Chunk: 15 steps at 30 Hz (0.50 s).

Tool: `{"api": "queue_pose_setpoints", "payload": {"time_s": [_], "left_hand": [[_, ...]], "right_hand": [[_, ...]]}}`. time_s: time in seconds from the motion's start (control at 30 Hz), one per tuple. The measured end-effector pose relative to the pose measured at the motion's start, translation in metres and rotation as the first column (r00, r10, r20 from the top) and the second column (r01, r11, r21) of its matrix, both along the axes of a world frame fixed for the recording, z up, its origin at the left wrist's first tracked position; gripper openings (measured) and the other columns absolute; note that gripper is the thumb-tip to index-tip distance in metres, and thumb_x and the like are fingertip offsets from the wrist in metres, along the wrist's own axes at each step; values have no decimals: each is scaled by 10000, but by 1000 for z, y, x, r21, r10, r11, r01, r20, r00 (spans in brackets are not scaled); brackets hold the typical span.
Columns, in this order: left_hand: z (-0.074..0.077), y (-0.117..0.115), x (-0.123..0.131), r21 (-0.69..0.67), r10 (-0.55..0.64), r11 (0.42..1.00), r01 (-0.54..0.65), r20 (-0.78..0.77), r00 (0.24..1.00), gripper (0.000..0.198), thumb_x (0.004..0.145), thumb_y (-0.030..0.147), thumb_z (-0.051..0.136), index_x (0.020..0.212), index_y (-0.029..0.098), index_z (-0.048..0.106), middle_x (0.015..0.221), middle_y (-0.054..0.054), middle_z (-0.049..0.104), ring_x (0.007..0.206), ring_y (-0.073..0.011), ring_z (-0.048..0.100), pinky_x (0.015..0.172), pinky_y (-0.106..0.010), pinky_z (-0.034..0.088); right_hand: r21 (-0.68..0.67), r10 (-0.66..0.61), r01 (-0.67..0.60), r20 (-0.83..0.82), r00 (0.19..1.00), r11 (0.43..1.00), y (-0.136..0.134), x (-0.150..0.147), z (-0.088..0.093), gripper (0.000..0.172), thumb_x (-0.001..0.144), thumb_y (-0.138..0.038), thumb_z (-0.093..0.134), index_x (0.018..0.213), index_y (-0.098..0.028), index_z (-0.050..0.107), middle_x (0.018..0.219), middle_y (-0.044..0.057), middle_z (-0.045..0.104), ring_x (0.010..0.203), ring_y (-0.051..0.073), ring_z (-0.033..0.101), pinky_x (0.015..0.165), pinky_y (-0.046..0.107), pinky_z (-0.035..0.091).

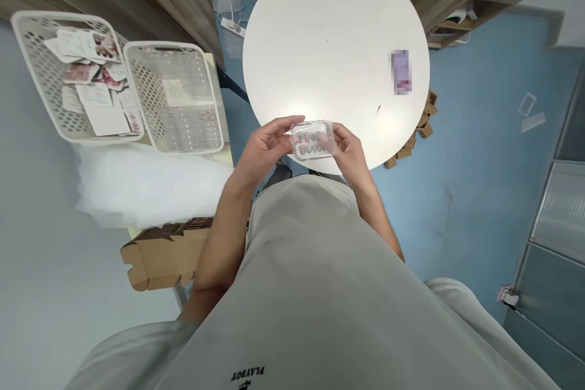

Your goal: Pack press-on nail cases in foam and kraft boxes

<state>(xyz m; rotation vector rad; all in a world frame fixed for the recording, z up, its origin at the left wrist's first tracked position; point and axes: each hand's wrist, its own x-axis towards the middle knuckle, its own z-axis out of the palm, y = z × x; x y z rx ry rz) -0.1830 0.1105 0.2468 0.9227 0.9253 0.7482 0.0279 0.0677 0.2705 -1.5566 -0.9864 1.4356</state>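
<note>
Between my two hands is a small clear plastic box [313, 141] with rounded corners. Two rows of small pink and green pieces that look like press-on nails show through it. My left hand [269, 145] grips its left end, thumb on the near side and fingers along the far side. At the right end, my right hand [348, 147] has its fingers closed on the box, partly seen through clear plastic. The box is held over the near edge of a round white table [333, 30].
A blurred purple item [401, 72] lies on the table's right side. To the left stand a white basket [73, 137] of printed packets and another basket [183, 149] of clear boxes. White wrapping [155, 186] and folded cardboard boxes [167, 259] are nearer. Small brown boxes [406, 146] sit beyond the table's right edge.
</note>
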Motion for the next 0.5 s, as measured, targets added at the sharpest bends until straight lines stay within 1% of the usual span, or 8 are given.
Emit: {"api": "queue_pose_setpoints", "payload": {"time_s": [0.1, 0.2, 0.37, 0.5], "left_hand": [[9, -5, 21, 7, 7, 1000, -6, -40, 999, 578, 889, 581, 904, 1360, 264, 794, 1404, -113, 747, 1329, -376, 701, 1023, -467, 669], [13, -9, 42, -5, 17, 1000, -18, -71, 997, 584, 889, 585, 908, 1370, 274, 793, 1413, -109, 742, 1331, -376, 700, 1024, -466, 663], [10, -12, 74, -7, 33, 999, -34, -126, 992, 587, 888, 601, 904, 1374, 291, 794, 1408, -99, 749, 1307, -374, 715, 1001, -465, 671], [8, -11, 95, -29, 56, 998, -60, -144, 988, 578, 879, 581, 915, 1360, 287, 790, 1393, -102, 755, 1375, -390, 681, 1049, -475, 654]], "right_hand": [[-2, 8, -8, 16, 1000, 1000, 3, 17, -3, 550, 912, -754, 807, 1166, -270, 754, 1136, 65, 782, 1147, 282, 731, 958, 425, 647], [-9, -5, 6, 6, 1000, 1000, 3, 35, -10, 514, 924, -729, 801, 1148, -268, 758, 1112, 59, 775, 1127, 276, 723, 964, 432, 638], [-29, 1, -2, -40, 999, 1000, 3, 63, -20, 484, 939, -696, 800, 1181, -278, 766, 1152, 63, 780, 1144, 280, 719, 954, 433, 634], [-28, 2, -4, -64, 998, 1000, 1, 85, -23, 523, 944, -742, 776, 1210, -292, 783, 1173, 66, 794, 1158, 289, 724, 949, 439, 642]]}}
